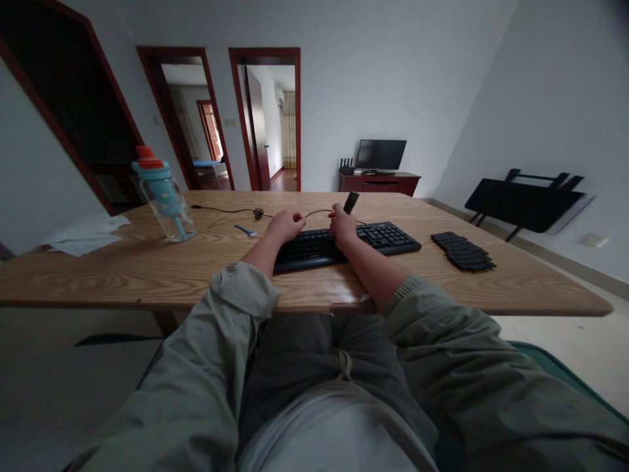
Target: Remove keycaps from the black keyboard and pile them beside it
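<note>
A black keyboard [393,237] lies on the wooden table in front of me, with both hands above its left and middle part. My right hand [343,226] is closed around a slim black object [350,202], whose flat upper end sticks up past the fingers. Its lower end is hidden, so its kind is unclear. Over the keyboard's upper left, my left hand [286,226] is curled with the fingers drawn together; anything in them is too small to make out. Left of that hand lies a small blue-handled brush [244,231] with a pale head.
The keyboard's black cable [226,210] runs left along the table [206,282], with a bundled knot. A clear bottle [167,200] with a red and blue lid stands at left, beside white paper sheets [88,235]. Several black flat pieces [462,250] lie overlapping at right.
</note>
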Action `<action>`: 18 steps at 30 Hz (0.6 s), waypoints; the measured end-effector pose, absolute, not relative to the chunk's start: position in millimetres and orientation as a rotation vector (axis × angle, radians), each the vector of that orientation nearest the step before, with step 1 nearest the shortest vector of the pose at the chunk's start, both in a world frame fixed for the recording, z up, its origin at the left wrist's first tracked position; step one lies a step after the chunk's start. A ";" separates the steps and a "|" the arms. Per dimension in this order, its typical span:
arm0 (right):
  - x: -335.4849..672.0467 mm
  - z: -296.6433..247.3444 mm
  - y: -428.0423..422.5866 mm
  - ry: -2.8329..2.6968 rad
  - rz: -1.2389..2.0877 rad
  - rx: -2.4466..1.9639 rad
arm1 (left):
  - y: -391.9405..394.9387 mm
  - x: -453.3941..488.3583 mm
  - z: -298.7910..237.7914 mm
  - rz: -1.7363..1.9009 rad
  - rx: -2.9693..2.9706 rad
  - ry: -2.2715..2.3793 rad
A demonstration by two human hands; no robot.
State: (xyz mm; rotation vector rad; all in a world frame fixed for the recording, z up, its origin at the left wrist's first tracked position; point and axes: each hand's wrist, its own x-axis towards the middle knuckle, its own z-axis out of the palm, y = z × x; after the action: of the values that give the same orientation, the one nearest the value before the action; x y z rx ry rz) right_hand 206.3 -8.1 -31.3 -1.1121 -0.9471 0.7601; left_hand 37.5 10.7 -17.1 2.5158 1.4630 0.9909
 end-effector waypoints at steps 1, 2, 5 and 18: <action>203.8 -31.8 -7.4 -0.921 0.694 -1.143 | 11.9 36.9 -18.0 0.978 2.502 1.493; 201.6 -32.4 -6.9 -0.911 0.620 -1.164 | 12.9 36.6 -18.9 0.960 2.489 1.518; 198.0 -34.2 -6.2 -1.057 0.453 -1.174 | 14.3 37.5 -21.1 0.902 2.480 1.551; 207.1 -30.7 -11.8 -1.165 0.735 -1.057 | 10.5 41.1 -21.7 0.807 2.501 1.511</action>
State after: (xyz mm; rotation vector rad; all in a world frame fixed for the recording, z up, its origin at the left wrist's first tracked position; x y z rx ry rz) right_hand 207.1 -11.8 -30.7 -1.0568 -1.1648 0.7346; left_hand 41.1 10.5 -21.7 2.5014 1.5114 0.8069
